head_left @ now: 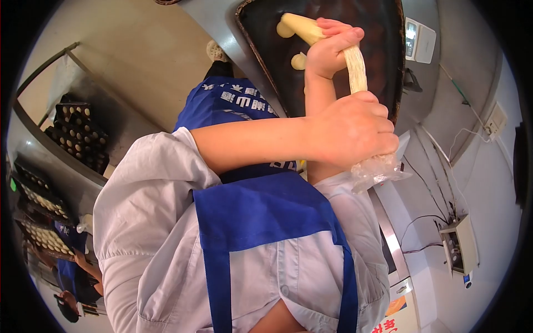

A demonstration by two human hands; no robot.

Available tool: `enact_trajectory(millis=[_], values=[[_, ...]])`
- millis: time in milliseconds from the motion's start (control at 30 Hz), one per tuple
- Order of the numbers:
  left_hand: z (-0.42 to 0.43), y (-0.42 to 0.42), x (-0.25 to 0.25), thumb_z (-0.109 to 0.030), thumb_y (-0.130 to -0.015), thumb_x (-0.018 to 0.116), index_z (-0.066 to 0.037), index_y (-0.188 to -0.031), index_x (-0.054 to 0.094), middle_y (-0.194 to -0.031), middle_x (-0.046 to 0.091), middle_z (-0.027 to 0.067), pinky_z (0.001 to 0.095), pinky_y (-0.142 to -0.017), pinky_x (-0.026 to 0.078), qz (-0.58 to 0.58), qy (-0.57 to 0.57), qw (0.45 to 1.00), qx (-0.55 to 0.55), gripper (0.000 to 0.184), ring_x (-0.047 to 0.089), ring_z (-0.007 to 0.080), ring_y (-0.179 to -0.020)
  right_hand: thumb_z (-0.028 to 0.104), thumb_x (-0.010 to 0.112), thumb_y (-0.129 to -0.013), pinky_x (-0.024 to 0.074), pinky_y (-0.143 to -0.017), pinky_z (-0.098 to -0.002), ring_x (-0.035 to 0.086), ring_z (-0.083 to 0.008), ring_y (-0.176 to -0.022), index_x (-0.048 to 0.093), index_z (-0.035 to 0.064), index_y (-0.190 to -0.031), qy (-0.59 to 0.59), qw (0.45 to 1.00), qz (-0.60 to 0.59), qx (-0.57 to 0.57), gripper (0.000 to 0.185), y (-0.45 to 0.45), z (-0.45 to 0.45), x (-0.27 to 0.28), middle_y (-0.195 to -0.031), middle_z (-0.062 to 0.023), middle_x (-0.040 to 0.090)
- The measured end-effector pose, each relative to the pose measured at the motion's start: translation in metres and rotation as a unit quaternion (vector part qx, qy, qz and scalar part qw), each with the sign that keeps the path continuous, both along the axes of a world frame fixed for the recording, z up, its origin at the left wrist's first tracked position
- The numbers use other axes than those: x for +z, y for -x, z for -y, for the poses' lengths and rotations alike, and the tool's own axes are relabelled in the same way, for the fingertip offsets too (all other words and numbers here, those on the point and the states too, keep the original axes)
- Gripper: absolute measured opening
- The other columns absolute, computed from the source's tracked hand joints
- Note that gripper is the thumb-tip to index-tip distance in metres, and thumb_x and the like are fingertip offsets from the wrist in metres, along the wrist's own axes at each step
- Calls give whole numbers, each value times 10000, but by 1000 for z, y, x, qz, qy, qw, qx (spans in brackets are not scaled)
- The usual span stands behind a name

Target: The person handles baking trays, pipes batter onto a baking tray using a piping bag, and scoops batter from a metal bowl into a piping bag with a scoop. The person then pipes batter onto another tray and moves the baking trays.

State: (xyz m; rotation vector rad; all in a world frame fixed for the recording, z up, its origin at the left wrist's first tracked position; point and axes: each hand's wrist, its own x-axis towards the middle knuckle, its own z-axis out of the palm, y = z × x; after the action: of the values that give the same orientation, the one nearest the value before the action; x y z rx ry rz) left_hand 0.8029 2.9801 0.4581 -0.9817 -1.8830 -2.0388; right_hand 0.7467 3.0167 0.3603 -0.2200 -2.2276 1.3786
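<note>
Both my hands are closed around a clear piping bag filled with pale yellow batter. My left hand reaches across my body and grips the bag's upper end in a fist, with crumpled plastic sticking out below it. My right hand is wrapped around the bag nearer its tip, fingers closed. Between the hands, a streaky stretch of bag shows. The tip hangs over a dark baking tray, close to a round pale dollop. Another dollop lies on the tray nearer me; the forearm hides part of the tray.
Dark trays bearing rows of pale rounds stand at the left, with more on a metal rack. A co-worker is at the lower left. A white device sits beyond the tray. Cables and a wall box are on the right.
</note>
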Motion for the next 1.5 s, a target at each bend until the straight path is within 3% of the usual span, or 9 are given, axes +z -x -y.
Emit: enact_trajectory(millis=[67, 233, 333, 600, 1000, 1067, 1133, 1400, 1500], values=[[1, 0, 1, -167, -664, 579, -104, -748, 531, -663, 450, -5, 285, -637, 386, 2, 2, 1000, -10, 115, 482, 167, -654, 347, 235, -996, 498, -685, -339, 597, -241, -629, 390, 41, -625, 123, 991, 21, 55, 506, -4, 7, 4, -607, -125, 565], [-11, 0, 5, -161, -672, 573, -102, -753, 526, -688, 468, 3, 296, -670, 402, -30, 0, 999, -41, 110, 502, 179, -690, 398, 247, -993, 495, -675, -347, 594, -246, -623, 378, 41, -643, 55, 996, -4, 66, 517, 2, -32, 11, -606, -133, 553], [-25, 7, 2, -161, -678, 571, -100, -771, 538, -735, 503, 17, 310, -744, 423, -34, 12, 999, -9, 117, 535, 196, -770, 339, 250, -995, 489, -650, -330, 600, -227, -621, 404, 22, -643, -40, 999, 17, -25, 498, 22, -61, 12, -603, -118, 563], [-44, 20, -12, -147, -666, 592, -95, -812, 575, -798, 558, 20, 349, -860, 412, 4, 82, 996, 34, 157, 550, 209, -869, 95, 428, -920, 427, -462, -355, 520, -259, -448, 486, 21, -529, -144, 987, -24, 60, 403, 40, -62, 16, -482, -89, 515], [-53, 31, -7, -153, -644, 631, -98, -790, 586, -762, 552, 23, 355, -833, 416, -1, 95, 996, -1, 162, 554, 216, -848, 262, 299, -984, 472, -582, -298, 592, -208, -568, 427, 27, -619, -205, 979, -9, 7, 452, 45, -70, 2, -567, -94, 561], [-53, 35, -6, -152, -647, 626, -98, -787, 585, -761, 553, 22, 355, -827, 418, -10, 84, 996, -34, 155, 555, 215, -841, 308, 289, -991, 461, -587, -291, 567, -202, -554, 429, 27, -624, 27, 999, 0, -27, 483, 46, -66, -14, -564, -90, 557], [-53, 36, -2, -149, -653, 616, -96, -790, 582, -763, 553, 17, 355, -826, 419, 3, 52, 997, -65, 150, 555, 210, -834, 347, 269, -996, 459, -594, -279, 561, -198, -556, 435, 26, -624, 88, 995, 44, 32, 519, 34, -57, 4, -573, -92, 562], [-60, 68, 7, -158, -682, 584, -92, -807, 579, -799, 549, 25, 356, -880, 410, -26, 40, 990, -134, 142, 548, 204, -864, 237, 331, -985, 502, -551, -326, 585, -223, -513, 473, 10, -544, -73, 989, -59, -113, 516, 71, -107, 10, -536, -105, 569], [-60, 77, 1, -147, -673, 590, -97, -813, 584, -800, 558, 25, 353, -868, 409, -6, 50, 989, -140, 149, 547, 210, -876, 95, 422, -909, 419, -422, -303, 514, -236, -423, 459, 43, -495, -175, 979, -86, -59, 419, 80, -111, 3, -453, -52, 507]])
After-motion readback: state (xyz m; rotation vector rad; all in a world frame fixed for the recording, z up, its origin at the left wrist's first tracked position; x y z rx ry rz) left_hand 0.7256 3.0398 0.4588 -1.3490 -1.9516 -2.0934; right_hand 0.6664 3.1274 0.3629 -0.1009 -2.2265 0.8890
